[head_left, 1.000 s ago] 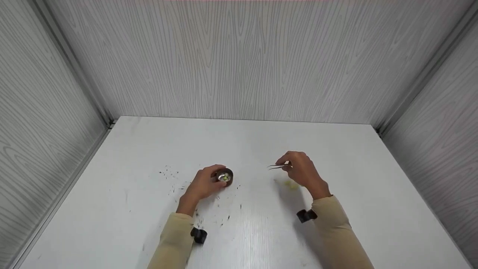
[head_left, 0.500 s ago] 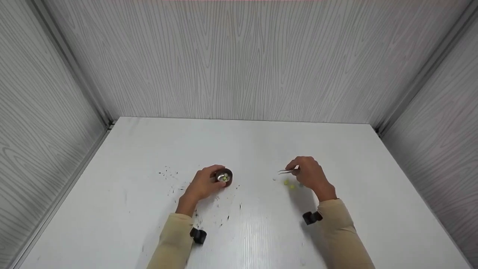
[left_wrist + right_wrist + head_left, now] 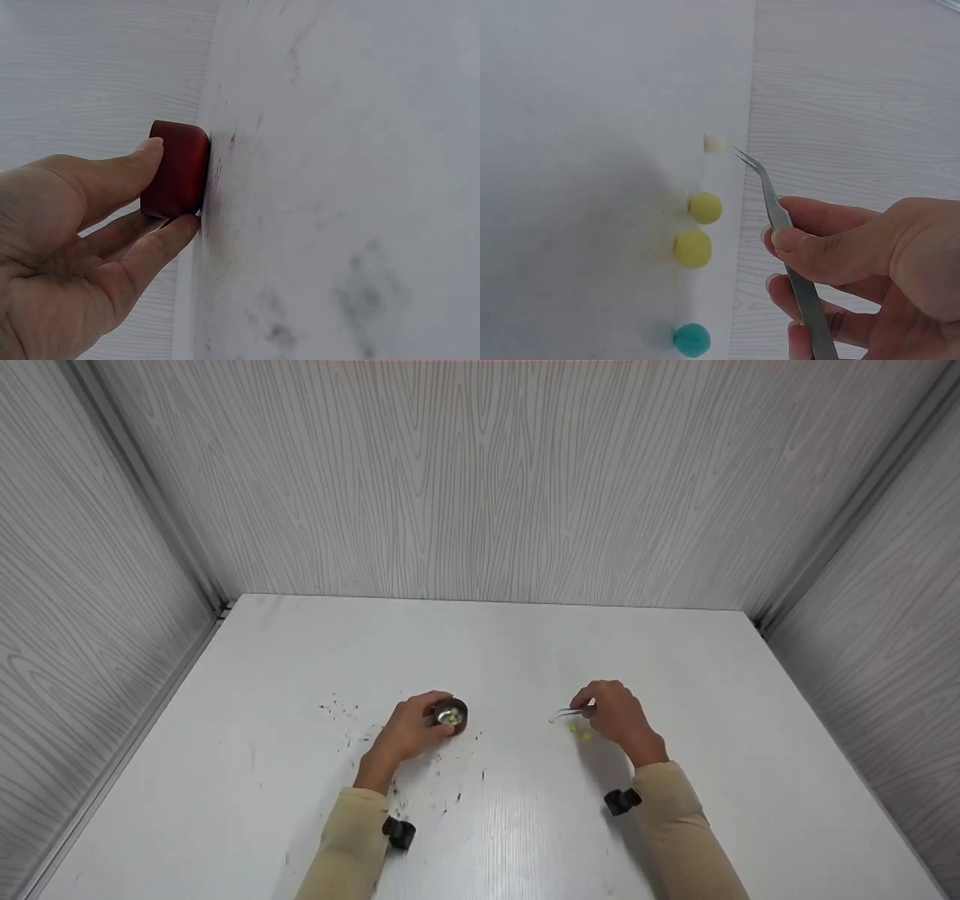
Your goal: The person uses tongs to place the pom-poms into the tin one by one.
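Observation:
My left hand (image 3: 406,729) grips a small round cup (image 3: 460,725) standing on the table, thumb on one side and fingers on the other. In the left wrist view the cup (image 3: 180,169) is dark red outside; the head view shows several small pale and yellow-green balls inside it. Bent-tip tweezers (image 3: 799,281) are pinched between thumb and fingers of my right hand (image 3: 616,716). Their tips are slightly apart, right by a small whitish ball (image 3: 714,144). Two yellow balls, one (image 3: 706,208) above the other (image 3: 694,248), and a teal ball (image 3: 692,340) lie in line with it on the table.
Dark specks (image 3: 341,709) and small smudges are scattered on the white table (image 3: 495,652) around the left hand. Wood-grain panels (image 3: 480,480) enclose the table at the back and both sides.
My right hand has moved right and down toward the loose balls, bringing the tweezer tips close to the whitish one. My left hand and the cup stay in place.

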`<state>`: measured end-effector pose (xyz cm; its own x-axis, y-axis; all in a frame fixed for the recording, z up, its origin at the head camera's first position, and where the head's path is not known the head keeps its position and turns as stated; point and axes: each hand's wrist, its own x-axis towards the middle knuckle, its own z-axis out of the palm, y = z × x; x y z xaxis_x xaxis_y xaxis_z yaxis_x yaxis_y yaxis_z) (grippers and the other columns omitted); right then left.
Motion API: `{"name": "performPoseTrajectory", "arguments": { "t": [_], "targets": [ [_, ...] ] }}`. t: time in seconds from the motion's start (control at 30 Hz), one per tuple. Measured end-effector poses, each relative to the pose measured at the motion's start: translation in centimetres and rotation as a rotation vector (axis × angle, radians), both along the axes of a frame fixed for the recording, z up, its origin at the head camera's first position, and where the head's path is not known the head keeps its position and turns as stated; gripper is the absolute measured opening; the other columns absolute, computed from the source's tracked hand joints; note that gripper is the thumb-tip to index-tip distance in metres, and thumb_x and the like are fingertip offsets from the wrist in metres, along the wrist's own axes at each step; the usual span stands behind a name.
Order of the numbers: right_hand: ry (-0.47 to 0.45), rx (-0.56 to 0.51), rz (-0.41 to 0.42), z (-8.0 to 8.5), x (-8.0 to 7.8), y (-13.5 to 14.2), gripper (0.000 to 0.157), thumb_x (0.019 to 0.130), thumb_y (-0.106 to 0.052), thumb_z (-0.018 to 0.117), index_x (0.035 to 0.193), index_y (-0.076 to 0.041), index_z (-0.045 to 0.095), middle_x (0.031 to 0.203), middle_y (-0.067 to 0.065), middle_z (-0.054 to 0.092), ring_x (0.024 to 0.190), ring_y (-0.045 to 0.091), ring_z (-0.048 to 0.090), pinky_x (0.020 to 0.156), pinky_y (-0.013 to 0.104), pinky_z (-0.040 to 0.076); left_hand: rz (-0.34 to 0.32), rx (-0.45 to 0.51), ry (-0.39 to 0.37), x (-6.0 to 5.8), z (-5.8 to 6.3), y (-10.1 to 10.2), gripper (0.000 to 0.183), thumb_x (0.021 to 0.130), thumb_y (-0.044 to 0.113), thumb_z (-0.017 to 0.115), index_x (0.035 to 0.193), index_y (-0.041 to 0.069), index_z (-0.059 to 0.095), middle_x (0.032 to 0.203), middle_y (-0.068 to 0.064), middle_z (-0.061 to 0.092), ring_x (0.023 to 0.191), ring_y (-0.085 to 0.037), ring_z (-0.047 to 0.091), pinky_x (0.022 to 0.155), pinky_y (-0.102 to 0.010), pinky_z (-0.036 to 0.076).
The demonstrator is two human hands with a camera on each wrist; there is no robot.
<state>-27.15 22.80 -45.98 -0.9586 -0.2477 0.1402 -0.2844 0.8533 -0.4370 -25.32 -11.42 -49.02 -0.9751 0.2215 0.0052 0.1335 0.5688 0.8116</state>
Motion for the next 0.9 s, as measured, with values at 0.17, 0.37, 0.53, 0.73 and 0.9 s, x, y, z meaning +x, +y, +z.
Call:
{"name": "performPoseTrajectory", "arguments": {
  "t": [0.17, 0.37, 0.53, 0.73, 0.9],
  "targets": [
    [-0.011, 0.01, 0.012, -0.43, -0.1, -0.1, 0.023, 0.088, 0.012, 0.069, 0.094, -0.006, 0.083, 0.102, 0.013, 0.078, 0.104, 0.038, 0.071, 0.085, 0.054, 0.059, -0.006, 0.016, 0.011, 0.01, -0.06, 0.04, 0.048, 0.093, 0.006, 0.074, 0.139, 0.006, 0.062, 0.14, -0.018, 0.064, 0.135, -0.039, 0.058, 0.115, -0.055, 0.046],
    [-0.002, -0.01, 0.024, -0.7, -0.2, 0.08, 0.024, 0.088, 0.012, 0.068, 0.092, -0.007, 0.083, 0.099, 0.012, 0.077, 0.1, 0.038, 0.072, 0.081, 0.052, 0.06, -0.012, 0.036, 0.013, -0.09, -0.07, 0.12, 0.047, 0.093, 0.004, 0.073, 0.139, 0.004, 0.062, 0.14, -0.019, 0.064, 0.133, -0.038, 0.06, 0.114, -0.053, 0.047],
    [0.022, -0.029, 0.032, -0.53, -0.23, 0.21, 0.026, 0.087, 0.015, 0.067, 0.09, -0.006, 0.083, 0.095, 0.013, 0.077, 0.095, 0.037, 0.072, 0.08, 0.052, 0.06, -0.006, 0.018, 0.013, -0.11, -0.01, 0.18, 0.048, 0.094, 0.005, 0.073, 0.14, 0.004, 0.061, 0.141, -0.02, 0.063, 0.134, -0.038, 0.06, 0.114, -0.053, 0.047],
    [0.034, -0.039, 0.038, 0.01, -0.16, 0.11, 0.025, 0.088, 0.013, 0.069, 0.092, -0.007, 0.083, 0.095, 0.012, 0.077, 0.092, 0.035, 0.072, 0.079, 0.051, 0.06, -0.002, 0.024, 0.015, 0.02, 0.11, 0.18, 0.048, 0.094, 0.005, 0.073, 0.14, 0.004, 0.061, 0.14, -0.02, 0.064, 0.133, -0.038, 0.061, 0.114, -0.054, 0.047],
    [0.049, -0.048, 0.054, 0.25, -0.09, -0.1, 0.023, 0.088, 0.012, 0.07, 0.092, -0.006, 0.083, 0.094, 0.013, 0.077, 0.089, 0.034, 0.072, 0.077, 0.049, 0.061, 0.003, 0.017, 0.014, -0.03, -0.02, 0.17, 0.049, 0.093, 0.005, 0.073, 0.14, 0.005, 0.061, 0.141, -0.02, 0.064, 0.134, -0.038, 0.06, 0.115, -0.054, 0.046]
  ]
}}
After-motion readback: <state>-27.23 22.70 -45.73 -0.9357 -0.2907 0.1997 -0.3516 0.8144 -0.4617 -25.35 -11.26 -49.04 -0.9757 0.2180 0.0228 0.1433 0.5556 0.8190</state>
